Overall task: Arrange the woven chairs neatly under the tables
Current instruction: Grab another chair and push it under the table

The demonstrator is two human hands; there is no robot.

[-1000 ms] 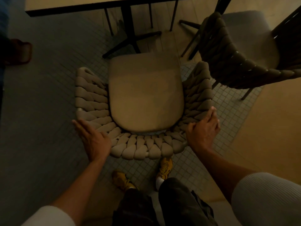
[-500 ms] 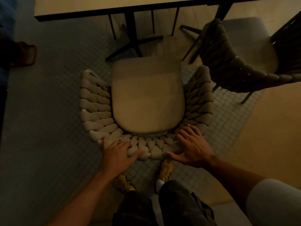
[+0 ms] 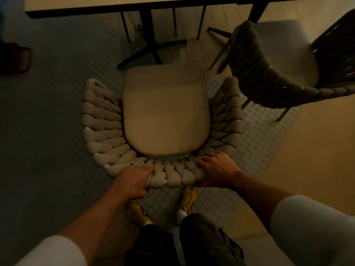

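Both hands had closed since half a second before, when they lay flat with fingers spread on the chair's back. Nearest the camera, dark trousers and yellow shoes point(image 3: 189, 198) stood on the tiled floor point(image 3: 57, 104), just behind the chair. The left hand point(image 3: 132, 181) gripped the rear rim of the woven chair point(image 3: 172, 176), fingers curled over the top of the thick pale weave, knuckles up. The right hand point(image 3: 217, 170) held the same rim further right, fingers hooked over it toward the seat cushion point(image 3: 165, 112), thumb on the outer side. A stretch of braided rim lay bare between the hands, the cushion just beyond the fingertips. The chair stood on the tiles, its front edge near a foot of the dark pedestal point(image 3: 148, 35), its seat short of the table point(image 3: 96, 4) edge. A darker chair point(image 3: 269, 79) stood at the far right, just beside it.
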